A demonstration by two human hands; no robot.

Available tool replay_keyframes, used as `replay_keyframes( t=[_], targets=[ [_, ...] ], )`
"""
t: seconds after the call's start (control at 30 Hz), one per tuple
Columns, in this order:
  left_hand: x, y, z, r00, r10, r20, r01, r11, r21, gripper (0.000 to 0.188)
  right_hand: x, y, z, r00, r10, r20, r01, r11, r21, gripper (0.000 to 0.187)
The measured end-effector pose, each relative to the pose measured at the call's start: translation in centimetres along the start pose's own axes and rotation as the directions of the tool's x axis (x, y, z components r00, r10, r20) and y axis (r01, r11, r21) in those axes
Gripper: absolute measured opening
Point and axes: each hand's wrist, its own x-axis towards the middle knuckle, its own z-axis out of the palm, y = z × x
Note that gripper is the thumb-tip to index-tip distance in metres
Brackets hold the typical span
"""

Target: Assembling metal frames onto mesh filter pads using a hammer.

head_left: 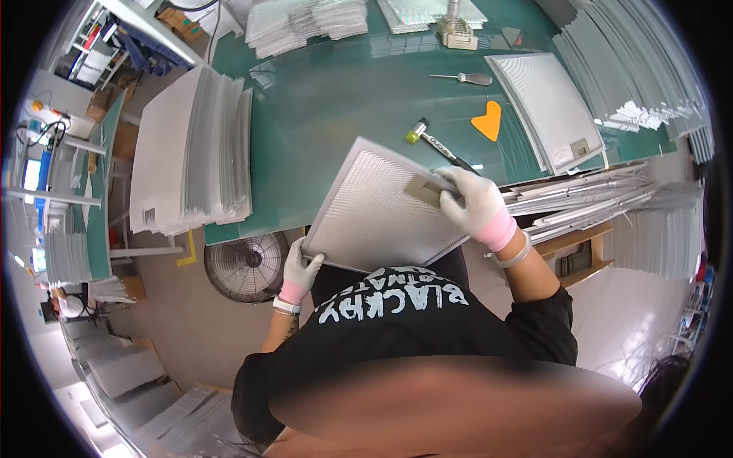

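Note:
Between my gloved hands is a flat metal mesh filter panel (382,202) with a thin silvery frame, held tilted over the near edge of the green table. My left hand (300,269) grips its lower left corner, thumb on the face. My right hand (475,202) is closed round the right edge, beside a small grey-brown patch (424,192) on the mesh. Just beyond the panel a small hammer (437,141) with a yellow-green tip lies on the table. An orange heart-shaped scraper (487,122) and a screwdriver (463,78) lie farther back.
A tall stack of panels (195,153) stands on the left of the green table (321,99). On the right lie more mesh panels (551,111), with a pile of thin frame strips (580,202) below. A floor fan (248,263) stands under the table's left front.

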Motion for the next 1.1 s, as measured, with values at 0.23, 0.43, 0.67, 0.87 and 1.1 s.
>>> replay_keyframes(
  t=[0.23, 0.43, 0.67, 0.87, 1.1],
  targets=[
    [1.7, 1.3, 2.4, 0.993, -0.086, -0.081, 0.005, 0.714, -0.7, 0.056, 0.6, 7.2, -0.4, 0.985, 0.127, -0.115, -0.12, 0.991, 0.064, 0.046],
    [3.5, 7.3, 4.3, 0.983, -0.013, -0.185, -0.171, 0.325, -0.93, 0.056, -1.3, 11.6, -1.6, 0.97, 0.199, -0.141, -0.17, 0.967, 0.192, 0.058],
    [6.9, 13.9, 2.6, 0.876, 0.368, -0.312, -0.452, 0.401, -0.797, 0.027, -3.2, 13.0, -1.5, 0.947, 0.238, -0.218, -0.173, 0.944, 0.281, 0.06],
    [8.7, 17.1, 2.4, 0.759, 0.569, -0.317, -0.612, 0.455, -0.647, 0.026, -5.9, 14.0, -1.5, 0.908, 0.265, -0.323, -0.155, 0.931, 0.33, 0.06],
    [10.5, 17.4, 3.4, 0.759, 0.612, -0.22, -0.567, 0.456, -0.686, 0.027, -8.7, 14.7, -1.5, 0.864, 0.323, -0.388, -0.196, 0.923, 0.331, 0.061]
  ],
)
